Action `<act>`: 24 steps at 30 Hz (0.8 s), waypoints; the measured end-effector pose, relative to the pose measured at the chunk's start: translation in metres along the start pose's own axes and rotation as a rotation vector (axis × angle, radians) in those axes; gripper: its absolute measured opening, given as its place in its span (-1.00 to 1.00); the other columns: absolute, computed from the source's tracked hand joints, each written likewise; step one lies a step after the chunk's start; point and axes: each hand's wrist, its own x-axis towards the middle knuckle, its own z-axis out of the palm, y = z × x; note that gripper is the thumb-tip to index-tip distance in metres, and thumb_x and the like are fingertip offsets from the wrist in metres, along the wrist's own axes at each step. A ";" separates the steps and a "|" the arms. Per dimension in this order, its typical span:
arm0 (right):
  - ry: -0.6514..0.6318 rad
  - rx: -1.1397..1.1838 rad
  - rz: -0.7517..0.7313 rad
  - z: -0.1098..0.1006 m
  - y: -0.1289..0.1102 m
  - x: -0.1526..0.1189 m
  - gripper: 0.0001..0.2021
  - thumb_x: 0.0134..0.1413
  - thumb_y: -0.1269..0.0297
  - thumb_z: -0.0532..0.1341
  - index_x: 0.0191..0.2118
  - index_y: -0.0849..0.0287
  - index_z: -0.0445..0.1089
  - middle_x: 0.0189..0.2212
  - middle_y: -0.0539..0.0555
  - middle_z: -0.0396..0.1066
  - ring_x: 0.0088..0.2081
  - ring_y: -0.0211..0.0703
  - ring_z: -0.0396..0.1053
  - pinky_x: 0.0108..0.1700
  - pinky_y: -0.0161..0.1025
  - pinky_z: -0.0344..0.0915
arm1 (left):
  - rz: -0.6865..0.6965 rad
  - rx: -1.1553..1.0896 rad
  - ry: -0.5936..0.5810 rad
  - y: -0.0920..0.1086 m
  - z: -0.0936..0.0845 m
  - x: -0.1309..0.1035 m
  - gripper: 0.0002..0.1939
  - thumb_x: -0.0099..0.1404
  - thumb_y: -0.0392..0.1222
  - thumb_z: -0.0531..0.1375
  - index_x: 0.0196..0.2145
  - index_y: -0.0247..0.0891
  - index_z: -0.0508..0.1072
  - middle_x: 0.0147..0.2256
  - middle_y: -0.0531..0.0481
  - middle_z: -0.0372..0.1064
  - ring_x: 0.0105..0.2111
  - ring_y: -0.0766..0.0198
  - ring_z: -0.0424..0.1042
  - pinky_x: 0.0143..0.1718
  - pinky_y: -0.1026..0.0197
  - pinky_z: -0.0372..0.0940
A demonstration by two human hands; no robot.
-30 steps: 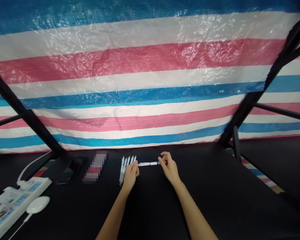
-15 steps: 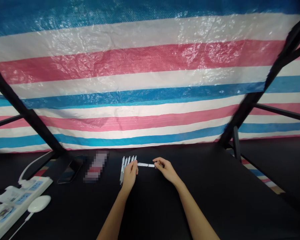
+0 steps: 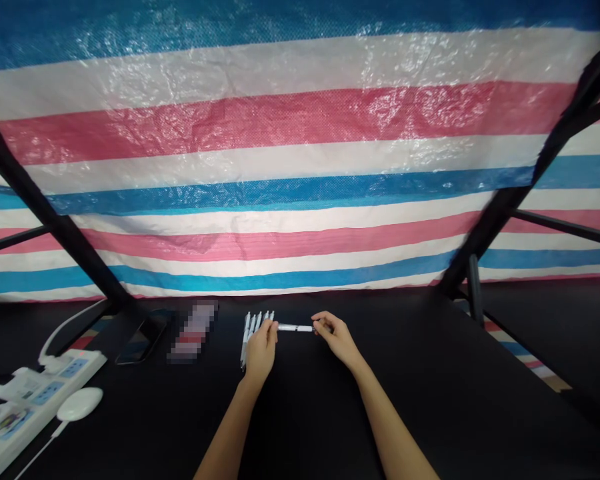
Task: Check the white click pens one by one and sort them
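A slim white pen [image 3: 295,328] lies level between my two hands, above the black table. My left hand [image 3: 261,350] pinches its left end between thumb and fingers. At the other end, my right hand [image 3: 336,338] has its thumb and fingertips closed on the pen's tip, which they partly hide. Several similar white pens [image 3: 245,337] rest side by side on the table, just behind and left of my left hand; that hand covers the lower part of some of them.
Left of the pens are a blurred-out flat item [image 3: 193,332] and a dark phone [image 3: 143,339]. A white power strip [image 3: 45,393] with plugs and a round white charger [image 3: 80,405] sit at far left. A striped tarp [image 3: 280,160] hangs behind, between black frame bars [image 3: 507,200].
My right hand and the pen have shifted slightly right. My left hand stays almost in place. The whole view has moved a little.
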 end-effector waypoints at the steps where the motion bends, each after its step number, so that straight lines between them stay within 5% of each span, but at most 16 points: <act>1: 0.011 -0.010 -0.009 0.000 0.000 0.000 -0.77 0.05 0.13 0.15 -0.27 0.18 0.38 -0.57 -0.04 0.29 -0.49 -0.24 0.24 -0.38 -0.29 0.16 | -0.013 0.004 0.030 0.000 -0.001 0.001 -0.65 0.32 -0.03 -0.09 -0.58 -0.17 0.18 -0.66 0.11 0.20 -0.61 0.29 0.25 -0.49 0.23 0.07; 11: 0.160 0.002 0.017 -0.011 -0.005 0.001 -0.82 -0.09 0.18 0.21 -0.37 0.18 0.39 -0.57 -0.03 0.28 -0.52 -0.25 0.19 -0.42 -0.30 0.16 | -0.120 -0.081 0.188 -0.004 -0.009 0.006 -0.56 0.31 0.06 -0.15 -0.64 -0.18 0.13 -0.72 0.11 0.12 -0.65 0.31 0.20 -0.50 0.26 0.08; 24: 0.188 -0.005 0.033 -0.018 -0.003 0.001 -0.86 -0.14 0.23 0.20 -0.41 0.17 0.36 -0.59 -0.06 0.25 -0.55 -0.27 0.16 -0.45 -0.31 0.12 | -0.167 -0.107 0.185 -0.006 -0.010 0.009 -0.53 0.28 0.11 -0.15 -0.65 -0.20 0.16 -0.72 0.10 0.14 -0.65 0.32 0.21 -0.51 0.27 0.10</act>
